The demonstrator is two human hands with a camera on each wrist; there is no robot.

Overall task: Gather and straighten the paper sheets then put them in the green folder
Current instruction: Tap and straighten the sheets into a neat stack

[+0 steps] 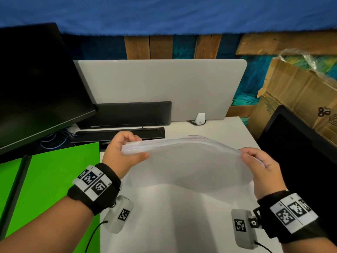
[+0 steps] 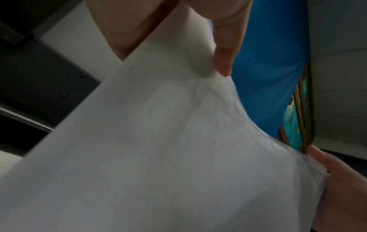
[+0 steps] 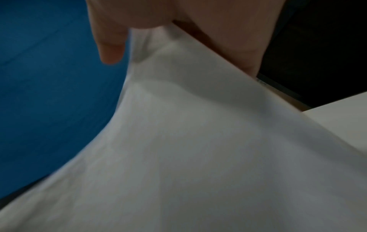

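Gripping paper stack (image 1: 187, 161) between left hand (image 1: 120, 152), right hand (image 1: 262, 167), above desk (image 1: 182, 225)

Both wrist views are soft with blur. The bowed stack of white paper sheets (image 1: 187, 161) hides the fingers beneath it of the left hand (image 1: 121, 152) and the right hand (image 1: 262, 168). Left of the left hand, the flat bright green folder (image 1: 52, 179) is cut off by the picture's edge.
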